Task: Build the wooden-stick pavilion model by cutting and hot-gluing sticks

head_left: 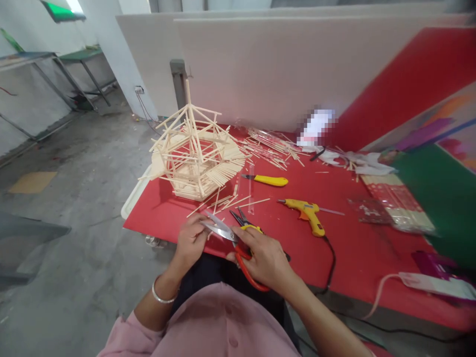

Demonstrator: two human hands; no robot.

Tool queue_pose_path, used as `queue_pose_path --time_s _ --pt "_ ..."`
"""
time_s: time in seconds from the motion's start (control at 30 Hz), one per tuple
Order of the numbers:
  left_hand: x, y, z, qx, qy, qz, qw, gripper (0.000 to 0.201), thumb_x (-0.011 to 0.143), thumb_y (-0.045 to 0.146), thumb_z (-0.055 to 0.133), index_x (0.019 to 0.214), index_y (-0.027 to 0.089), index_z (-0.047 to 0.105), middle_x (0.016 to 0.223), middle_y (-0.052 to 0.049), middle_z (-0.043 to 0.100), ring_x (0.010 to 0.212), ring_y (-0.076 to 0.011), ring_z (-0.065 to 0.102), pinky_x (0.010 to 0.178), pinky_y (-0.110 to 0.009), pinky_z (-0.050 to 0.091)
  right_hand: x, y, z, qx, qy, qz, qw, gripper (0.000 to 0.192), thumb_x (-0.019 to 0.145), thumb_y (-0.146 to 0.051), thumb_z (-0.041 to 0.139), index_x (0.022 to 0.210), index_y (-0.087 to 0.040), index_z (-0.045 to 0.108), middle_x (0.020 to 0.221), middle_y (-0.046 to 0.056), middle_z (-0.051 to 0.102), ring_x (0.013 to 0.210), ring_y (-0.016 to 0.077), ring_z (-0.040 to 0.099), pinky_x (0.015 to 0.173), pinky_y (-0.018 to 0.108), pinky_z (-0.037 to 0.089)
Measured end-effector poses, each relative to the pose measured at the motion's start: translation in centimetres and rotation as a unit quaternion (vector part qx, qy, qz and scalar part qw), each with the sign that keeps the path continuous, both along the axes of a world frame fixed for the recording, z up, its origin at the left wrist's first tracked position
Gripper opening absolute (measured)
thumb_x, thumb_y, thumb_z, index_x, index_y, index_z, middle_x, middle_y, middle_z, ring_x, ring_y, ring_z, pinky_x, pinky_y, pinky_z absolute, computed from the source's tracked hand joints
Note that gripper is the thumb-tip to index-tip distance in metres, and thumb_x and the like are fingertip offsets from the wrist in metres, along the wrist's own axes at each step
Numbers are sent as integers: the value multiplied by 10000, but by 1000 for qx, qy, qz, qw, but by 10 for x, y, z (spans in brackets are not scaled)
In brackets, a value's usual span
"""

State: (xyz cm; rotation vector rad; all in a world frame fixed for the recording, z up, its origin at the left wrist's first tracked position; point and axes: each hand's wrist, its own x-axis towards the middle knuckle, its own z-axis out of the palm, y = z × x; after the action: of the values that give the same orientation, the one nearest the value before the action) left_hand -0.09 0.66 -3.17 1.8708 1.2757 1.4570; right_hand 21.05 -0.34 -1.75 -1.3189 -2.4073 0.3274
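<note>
Right hand [264,260], just below the centre of the frame, with fingers wrapped around the red handles of a pair of scissors [227,233] – blades slightly parted and directed toward the upper left. Left hand [191,240], at lower centre-left, with fingertips drawn together beside the blade tips; impossible to tell for certain what, if anything, lies pinched there. On that wrist, a silvery bangle [163,292]. Left of centre and beyond both hands, standing upright on a red work surface [345,258]: an openwork stick structure [200,157], with many-sided base, fanned panels around its middle and a peaked frame above. At its foot and near the blades, several loose sticks [256,202]. Just beyond the scissors, near the centre of the frame, pliers [253,228] with yellow on the handles; farther up, a yellow cutter knife [270,180], blade toward the left. Right of centre, a yellow glue gun [307,210] lying on its side – nozzle leftward, black cord [332,263] trailing downward. Toward the right edge, packaged sticks [401,203] in clear wrapping.
</note>
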Motion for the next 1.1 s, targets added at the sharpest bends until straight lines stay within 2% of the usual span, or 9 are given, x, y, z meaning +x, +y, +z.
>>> queue_pose_path --time_s 0.27,0.53,0.7,0.9,1.1 --pt "-3 1 -5 -16 -19 -10 1000 226 849 115 523 693 182 673 788 -43 674 760 -155 642 690 -257 505 -5 0 2 -60 34 21 997 459 857 -472 561 1234 -210 551 957 87 664 818 200 651 700 291 507" --pt "1 0 -1 -26 -15 -24 999 206 864 144 526 725 177 674 746 -36 653 710 -149 619 650 -255 486 -1 -2 -6 -2 24 -4 1000 430 873 -487 542 1187 -198 594 880 78 690 757 197 665 616 259 475" --pt "6 -1 0 -52 -13 -25 998 204 877 171 527 737 178 676 751 -40 644 716 -149 613 650 -250 480 4 -5 -7 -28 55 -7 998 407 893 -459 526 1193 -191 587 911 88 697 802 196 668 699 274 504" --pt "6 0 -7 -44 -2 -35 998 216 854 113 476 842 178 681 851 -58 661 789 -161 632 708 -275 504 10 -5 -2 -19 8 -18 1000 501 824 -514 594 1226 -216 571 963 89 665 837 222 651 631 291 497" --pt "6 1 -3 -51 13 -66 996 213 876 119 464 781 175 646 828 -57 658 776 -160 624 702 -274 498 14 -5 -4 -50 39 -8 998 505 819 -532 604 1215 -221 580 963 83 684 828 208 661 676 278 497"
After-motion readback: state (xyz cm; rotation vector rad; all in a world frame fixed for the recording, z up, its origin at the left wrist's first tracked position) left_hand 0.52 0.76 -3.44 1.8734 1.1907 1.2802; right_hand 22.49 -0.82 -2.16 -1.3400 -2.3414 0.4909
